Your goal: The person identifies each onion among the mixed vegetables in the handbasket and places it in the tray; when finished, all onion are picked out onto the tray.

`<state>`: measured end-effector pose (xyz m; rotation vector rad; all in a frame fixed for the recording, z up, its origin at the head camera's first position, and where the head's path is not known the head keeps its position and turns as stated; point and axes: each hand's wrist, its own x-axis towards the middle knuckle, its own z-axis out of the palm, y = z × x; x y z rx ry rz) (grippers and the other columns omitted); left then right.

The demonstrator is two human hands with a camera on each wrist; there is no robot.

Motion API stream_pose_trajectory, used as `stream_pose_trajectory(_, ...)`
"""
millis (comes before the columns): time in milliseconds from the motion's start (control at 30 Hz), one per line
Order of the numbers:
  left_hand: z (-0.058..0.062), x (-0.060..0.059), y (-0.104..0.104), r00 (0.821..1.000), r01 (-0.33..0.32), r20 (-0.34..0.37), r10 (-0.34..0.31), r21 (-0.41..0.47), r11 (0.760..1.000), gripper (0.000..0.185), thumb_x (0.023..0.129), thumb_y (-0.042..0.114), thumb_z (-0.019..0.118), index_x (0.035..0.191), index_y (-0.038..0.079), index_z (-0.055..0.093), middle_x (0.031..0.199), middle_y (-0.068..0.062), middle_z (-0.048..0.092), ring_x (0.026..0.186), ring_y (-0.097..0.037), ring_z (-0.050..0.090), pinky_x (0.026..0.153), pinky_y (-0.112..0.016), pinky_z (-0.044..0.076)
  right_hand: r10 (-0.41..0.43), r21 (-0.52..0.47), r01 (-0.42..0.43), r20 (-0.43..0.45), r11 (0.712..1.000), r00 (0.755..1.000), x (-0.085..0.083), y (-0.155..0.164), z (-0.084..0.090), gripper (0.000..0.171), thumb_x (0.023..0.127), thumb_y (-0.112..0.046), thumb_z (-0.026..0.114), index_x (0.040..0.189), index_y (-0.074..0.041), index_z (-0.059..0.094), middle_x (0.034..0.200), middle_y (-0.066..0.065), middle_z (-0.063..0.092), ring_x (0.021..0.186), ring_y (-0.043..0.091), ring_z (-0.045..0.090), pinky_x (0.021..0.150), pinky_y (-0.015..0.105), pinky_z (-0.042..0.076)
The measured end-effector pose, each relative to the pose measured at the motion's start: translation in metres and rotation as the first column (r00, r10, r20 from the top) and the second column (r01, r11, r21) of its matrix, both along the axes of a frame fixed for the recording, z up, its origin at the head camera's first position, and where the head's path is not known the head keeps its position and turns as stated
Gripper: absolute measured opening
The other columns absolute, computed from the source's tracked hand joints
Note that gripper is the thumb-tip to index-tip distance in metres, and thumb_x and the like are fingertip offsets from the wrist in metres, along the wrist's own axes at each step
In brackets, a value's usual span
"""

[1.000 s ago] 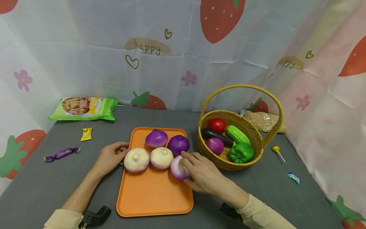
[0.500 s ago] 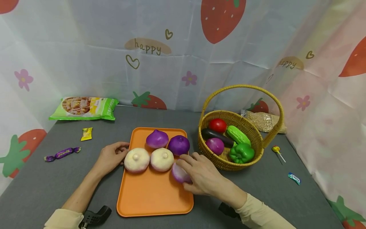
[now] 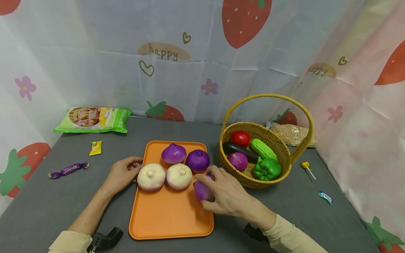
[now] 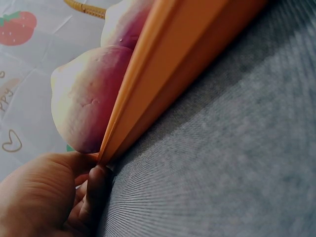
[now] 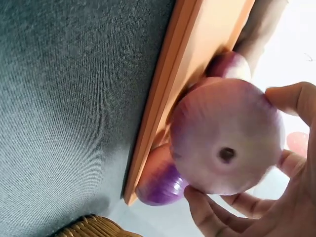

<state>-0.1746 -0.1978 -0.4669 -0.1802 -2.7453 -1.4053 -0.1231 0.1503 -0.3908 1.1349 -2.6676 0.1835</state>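
Observation:
My right hand (image 3: 226, 193) holds a purple onion (image 3: 202, 190) at the right side of the orange tray (image 3: 171, 219). In the right wrist view, fingers and thumb are curved round this onion (image 5: 227, 133), whose pale side with a dark dimple faces the camera. Two more purple onions, one (image 3: 173, 153) at the back and one (image 3: 197, 160) right of it, sit on the tray. In front of them are two creamy, knobbed vegetables with purplish undersides, one at left (image 3: 151, 177) and one in the middle (image 3: 179, 176). My left hand (image 3: 123, 175) pinches the tray's left edge.
A wicker basket (image 3: 224, 161) right of the tray holds a tomato, eggplant, onion, cucumber and green pepper. A green food packet (image 3: 91, 120) and wrapped candies lie left. Behind the basket is a bag of grain (image 3: 289, 134); a lollipop (image 3: 307, 168) lies right.
The onion in my right hand has turned over: its pale side faced up, and now its purple side shows in the head view. My left hand has stayed on the tray edge.

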Motion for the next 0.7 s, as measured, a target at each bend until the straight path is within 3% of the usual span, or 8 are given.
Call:
stream_pose_trajectory(167,0.0,0.0001,0.0,1.0,0.001,0.003,-0.001,0.005,1.0,0.03,0.095,0.012,0.056,0.122,0.001,0.064,0.088,-0.012,0.066,0.057,-0.005,0.058,0.054,-0.022,0.053,-0.009,-0.038,0.011,0.068,0.999,0.998,-0.0001,0.0001,-0.0019,0.055,0.075,-0.039,0.072,0.123,-0.021,0.053,0.117,0.006,0.051,0.089,0.014,0.057,0.076,0.026,0.056)
stream_pose_trajectory(333,0.0004,-0.0004,0.0005,1.0,0.0,0.001,0.0,-0.002,1.0,0.03,0.095,0.012,0.056,0.122,0.001,0.064,0.088,-0.012,0.066,0.057,-0.005,0.058,0.054,-0.022,0.053,-0.01,0.016,0.009,0.025,1.0,1.0,-0.0019,0.0006,-0.0021,0.05,0.073,-0.04,0.077,0.11,-0.018,0.052,0.11,0.001,0.057,0.086,0.014,0.056,0.073,0.025,0.053)
stream_pose_trajectory(467,0.001,-0.001,0.0001,1.0,-0.001,-0.004,0.001,-0.006,1.0,0.03,0.095,0.011,0.056,0.122,0.0,0.064,0.088,-0.012,0.066,0.056,-0.005,0.058,0.054,-0.022,0.052,0.009,0.054,-0.011,0.046,0.998,0.999,-0.0017,0.0017,-0.0001,0.042,0.073,-0.04,0.079,0.1,-0.018,0.055,0.107,0.001,0.059,0.085,0.014,0.053,0.068,0.023,0.048)
stream_pose_trajectory(700,0.0009,-0.0002,-0.0004,1.0,0.011,0.004,-0.011,0.013,1.0,0.03,0.096,0.012,0.056,0.123,0.0,0.063,0.089,-0.013,0.066,0.058,-0.005,0.059,0.055,-0.023,0.054,0.025,0.024,-0.026,0.054,0.999,0.998,-0.0022,0.0001,-0.0057,0.038,0.078,-0.039,0.081,0.096,-0.017,0.054,0.106,0.0,0.058,0.084,0.013,0.053,0.069,0.024,0.05)
